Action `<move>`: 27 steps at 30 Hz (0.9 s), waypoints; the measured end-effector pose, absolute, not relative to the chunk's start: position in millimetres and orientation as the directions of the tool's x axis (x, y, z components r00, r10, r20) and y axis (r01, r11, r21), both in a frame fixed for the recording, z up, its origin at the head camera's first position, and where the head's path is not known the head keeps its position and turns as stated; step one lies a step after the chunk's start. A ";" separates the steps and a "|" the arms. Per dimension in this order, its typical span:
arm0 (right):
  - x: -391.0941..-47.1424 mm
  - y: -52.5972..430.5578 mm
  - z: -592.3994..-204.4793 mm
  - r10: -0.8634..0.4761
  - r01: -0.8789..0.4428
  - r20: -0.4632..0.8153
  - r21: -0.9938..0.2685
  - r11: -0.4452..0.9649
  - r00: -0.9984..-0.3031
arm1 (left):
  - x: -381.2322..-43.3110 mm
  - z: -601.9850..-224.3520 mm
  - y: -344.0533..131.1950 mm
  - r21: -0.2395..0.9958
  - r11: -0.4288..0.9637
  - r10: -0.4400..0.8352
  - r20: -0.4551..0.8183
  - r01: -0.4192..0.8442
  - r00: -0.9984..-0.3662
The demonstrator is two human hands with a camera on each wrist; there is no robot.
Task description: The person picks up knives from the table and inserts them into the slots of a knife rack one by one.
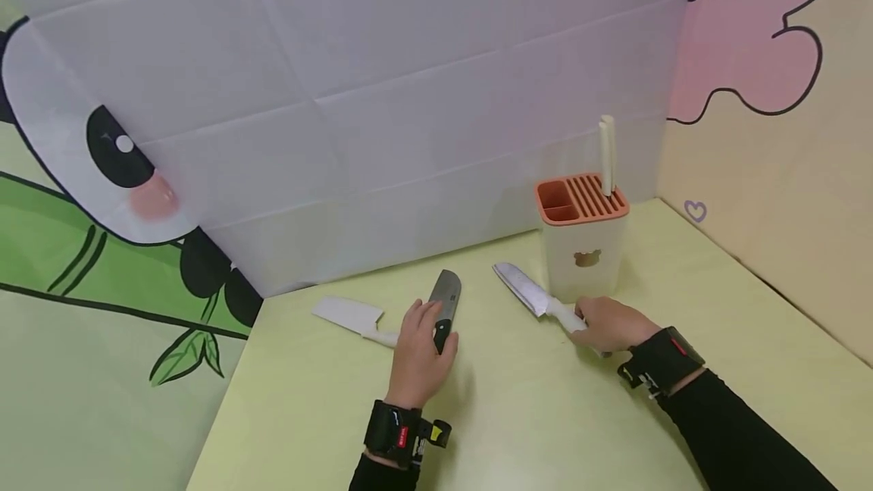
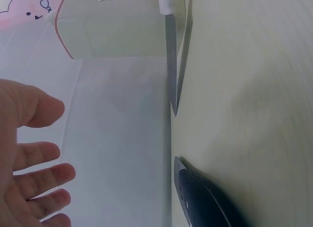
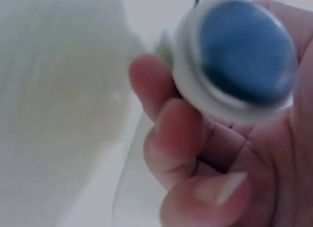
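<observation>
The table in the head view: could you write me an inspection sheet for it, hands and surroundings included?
Surface: pale yellow table, plain.
Job's things: cleaver, black-handled knife and white-handled knife outside the knife block; pale handles stand in it.
Clutter: nothing seen.
Left hand: fingers spread over the black-handled knife; contact unclear.
Right hand: grips the white-handled knife by its handle.
Cables: nothing seen.
Surroundings: cartoon-printed walls behind and beside the table; black wrist straps worn.

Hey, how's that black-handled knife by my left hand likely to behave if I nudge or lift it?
The black-handled knife will probably stay stiff, since its broad blade looks straight and metallic. On the table, that flat blade would likely make it slide rather than roll. Its smooth-looking handle might be slightly slippery.
</observation>
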State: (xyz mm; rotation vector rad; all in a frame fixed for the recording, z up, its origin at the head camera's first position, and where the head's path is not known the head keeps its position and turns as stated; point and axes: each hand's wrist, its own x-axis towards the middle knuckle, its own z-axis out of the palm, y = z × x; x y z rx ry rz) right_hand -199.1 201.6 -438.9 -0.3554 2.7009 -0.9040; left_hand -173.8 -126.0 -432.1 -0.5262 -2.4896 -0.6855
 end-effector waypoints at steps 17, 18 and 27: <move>-190.9 204.5 -415.2 -0.407 -0.246 -0.089 -0.674 0.696 -0.909 | -171.5 -435.5 -127.3 0.362 0.800 0.232 0.548 0.478 -0.804; -189.7 204.8 -413.3 -0.408 -0.245 -0.089 -0.677 0.694 -0.909 | -171.3 -435.1 -127.5 0.363 0.800 0.232 0.546 0.477 -0.805; -176.1 204.3 -386.6 -0.439 -0.309 -0.010 -0.696 0.648 -0.899 | -170.4 -423.4 -129.4 0.361 0.793 0.236 0.560 0.491 -0.794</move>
